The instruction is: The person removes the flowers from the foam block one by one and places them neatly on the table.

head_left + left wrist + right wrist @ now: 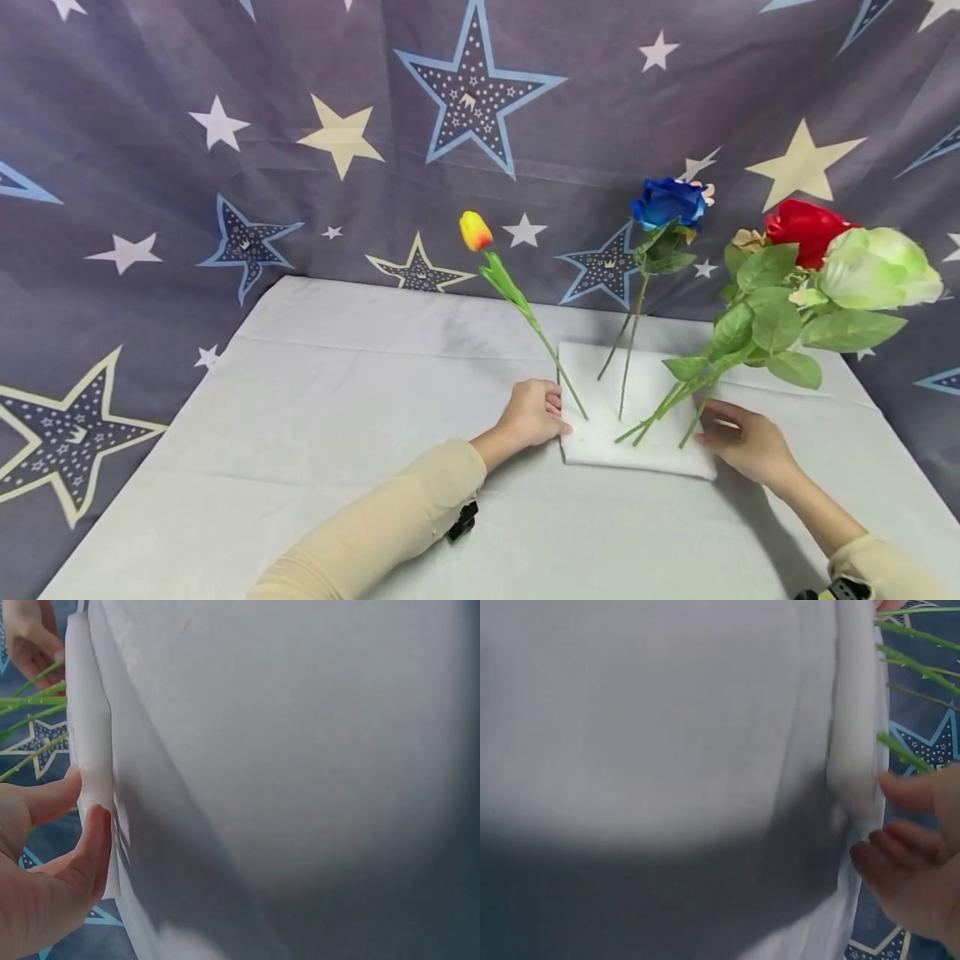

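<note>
A flat white foam block (pixel 592 452) lies on the table with several flower stems standing in it. My left hand (pixel 531 414) pinches its left edge between thumb and fingers, the thumb (pixel 56 799) on the upper face. At the block's right edge is my right hand (pixel 753 448), fingers loosely bent and apart from the thumb; in the right wrist view it is blurred, and firm contact cannot be told. A yellow-red tulip (pixel 476 231) leans left. Behind stands a blue rose (pixel 670 204). A red rose (pixel 806 232) and a pale green-white rose (pixel 877 271) lean right.
White cloth covers the table (pixel 360 400). Behind it hangs a dark curtain (pixel 285 83) printed with stars. Broad green leaves (pixel 776 321) spread out above my right hand. Small pale blooms (pixel 748 241) show among the roses.
</note>
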Tool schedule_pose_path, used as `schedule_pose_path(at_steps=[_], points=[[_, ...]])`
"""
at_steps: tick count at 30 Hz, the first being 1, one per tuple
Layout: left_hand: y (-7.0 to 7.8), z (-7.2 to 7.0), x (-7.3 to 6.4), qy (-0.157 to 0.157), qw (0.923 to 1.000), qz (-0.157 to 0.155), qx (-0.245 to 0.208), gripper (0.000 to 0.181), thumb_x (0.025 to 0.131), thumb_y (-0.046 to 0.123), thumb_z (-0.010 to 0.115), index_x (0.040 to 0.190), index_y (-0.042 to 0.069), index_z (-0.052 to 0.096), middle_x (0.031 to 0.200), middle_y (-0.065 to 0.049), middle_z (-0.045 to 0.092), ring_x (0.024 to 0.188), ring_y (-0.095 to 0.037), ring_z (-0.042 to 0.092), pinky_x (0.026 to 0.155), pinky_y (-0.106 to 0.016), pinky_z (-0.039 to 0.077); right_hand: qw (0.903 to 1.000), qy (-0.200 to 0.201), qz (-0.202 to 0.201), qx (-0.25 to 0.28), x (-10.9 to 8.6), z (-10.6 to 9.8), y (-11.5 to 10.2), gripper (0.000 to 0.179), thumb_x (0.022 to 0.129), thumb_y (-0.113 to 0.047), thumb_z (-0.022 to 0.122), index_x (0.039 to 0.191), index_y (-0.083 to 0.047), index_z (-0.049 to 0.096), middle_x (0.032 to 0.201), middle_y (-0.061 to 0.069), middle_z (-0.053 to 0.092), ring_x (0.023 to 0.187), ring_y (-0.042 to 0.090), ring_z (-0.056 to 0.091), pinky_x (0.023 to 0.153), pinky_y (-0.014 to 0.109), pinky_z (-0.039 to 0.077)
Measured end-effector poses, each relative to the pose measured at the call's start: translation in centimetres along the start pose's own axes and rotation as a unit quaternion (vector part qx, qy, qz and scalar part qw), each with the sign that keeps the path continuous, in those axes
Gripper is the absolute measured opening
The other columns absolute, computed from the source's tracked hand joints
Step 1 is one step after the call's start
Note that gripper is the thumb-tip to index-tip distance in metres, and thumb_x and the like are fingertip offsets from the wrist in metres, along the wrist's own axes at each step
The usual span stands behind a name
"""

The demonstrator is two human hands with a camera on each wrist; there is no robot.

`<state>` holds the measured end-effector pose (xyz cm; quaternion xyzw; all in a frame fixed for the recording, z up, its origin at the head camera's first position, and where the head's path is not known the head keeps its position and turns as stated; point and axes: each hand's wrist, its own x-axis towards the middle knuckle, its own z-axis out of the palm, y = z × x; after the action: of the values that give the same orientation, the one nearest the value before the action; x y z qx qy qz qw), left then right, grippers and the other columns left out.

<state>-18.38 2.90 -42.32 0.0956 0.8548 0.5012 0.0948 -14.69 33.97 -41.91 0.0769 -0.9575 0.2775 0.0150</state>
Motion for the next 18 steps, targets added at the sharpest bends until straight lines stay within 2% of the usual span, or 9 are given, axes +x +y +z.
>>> schedule_pose_path(at_steps=[1,3,6,8,9,12,14,16,18], points=[[0.0,0.0,0.0,0.001,1.0000,0.001,0.001,0.055,0.067,-0.005,0.083,0.118,-0.010,0.062,0.098,-0.016,0.071,0.079,-0.017,0.071,0.067,-0.013,0.057,0.9992,0.009,-0.033,-0.021,-0.2,0.0,0.1,0.057,0.080,-0.016,0.076,0.128,0.005,0.056,0.120,0.028,0.064,0.100,0.034,0.069,0.081,0.037,0.058],[0.0,0.0,0.0,0.003,1.0000,0.002,0.001,0.055,0.067,-0.004,0.083,0.118,-0.010,0.062,0.099,-0.017,0.071,0.079,-0.017,0.071,0.067,-0.013,0.057,0.9936,0.022,-0.099,-0.050,-0.6,0.2,0.4,0.059,0.080,-0.016,0.076,0.132,0.003,0.054,0.126,0.028,0.060,0.112,0.039,0.061,0.097,0.026,0.052],[0.0,-0.1,0.0,0.005,0.9999,0.009,0.005,0.055,0.067,-0.004,0.083,0.118,-0.010,0.062,0.099,-0.017,0.071,0.080,-0.018,0.072,0.067,-0.012,0.057,0.9814,0.031,-0.177,-0.067,-0.9,0.7,0.8,0.066,0.081,-0.018,0.075,0.140,-0.004,0.048,0.136,0.027,0.053,0.137,0.012,0.038,0.109,0.000,0.026],[-0.1,-0.2,0.0,0.007,0.9998,0.015,0.009,0.055,0.067,-0.003,0.083,0.118,-0.010,0.062,0.099,-0.017,0.071,0.080,-0.018,0.072,0.067,-0.012,0.057,0.9774,0.028,-0.198,-0.070,-1.1,0.9,0.9,0.070,0.083,-0.021,0.074,0.144,-0.008,0.044,0.143,0.025,0.048,0.136,-0.006,0.022,0.101,-0.011,0.009],[-0.1,-0.2,0.0,0.008,0.9997,0.016,0.014,0.055,0.068,-0.003,0.083,0.118,-0.009,0.062,0.099,-0.016,0.071,0.080,-0.018,0.072,0.068,-0.013,0.057,0.9763,0.023,-0.204,-0.070,-1.2,1.0,0.8,0.071,0.083,-0.022,0.074,0.145,-0.009,0.042,0.145,0.025,0.045,0.134,-0.015,0.015,0.101,-0.011,0.007],[-0.1,-0.2,-0.1,0.010,0.9991,0.023,0.033,0.054,0.068,0.000,0.083,0.118,-0.007,0.063,0.097,-0.013,0.071,0.081,-0.016,0.071,0.071,-0.015,0.057,0.9793,-0.006,-0.187,-0.078,-1.4,0.9,0.5,0.072,0.086,-0.026,0.071,0.148,-0.011,0.037,0.150,0.022,0.040,0.146,0.012,0.025,0.116,0.015,0.029],[-0.2,-0.1,-0.2,0.009,0.9979,0.030,0.057,0.053,0.070,0.004,0.083,0.118,-0.005,0.064,0.097,-0.010,0.071,0.081,-0.013,0.069,0.072,-0.015,0.057,0.9809,-0.023,-0.173,-0.086,-1.6,0.9,0.4,0.071,0.088,-0.028,0.068,0.149,-0.013,0.035,0.152,0.021,0.038,0.144,0.025,0.032,0.115,0.029,0.035],[-0.3,-0.2,-0.4,0.003,0.9964,0.036,0.077,0.052,0.072,0.007,0.083,0.120,-0.004,0.064,0.097,-0.008,0.070,0.082,-0.010,0.066,0.072,-0.014,0.055,0.9820,-0.039,-0.162,-0.089,-1.6,0.9,0.4,0.069,0.090,-0.030,0.066,0.150,-0.016,0.034,0.152,0.021,0.036,0.146,0.023,0.029,0.114,0.031,0.035],[-0.3,-0.4,-0.6,-0.007,0.9952,0.044,0.087,0.052,0.075,0.011,0.082,0.121,-0.003,0.063,0.098,-0.007,0.069,0.084,-0.011,0.065,0.073,-0.014,0.055,0.9815,-0.039,-0.165,-0.089,-1.6,1.0,0.6,0.069,0.090,-0.030,0.066,0.150,-0.017,0.034,0.153,0.020,0.036,0.146,0.001,0.016,0.114,0.030,0.034]])
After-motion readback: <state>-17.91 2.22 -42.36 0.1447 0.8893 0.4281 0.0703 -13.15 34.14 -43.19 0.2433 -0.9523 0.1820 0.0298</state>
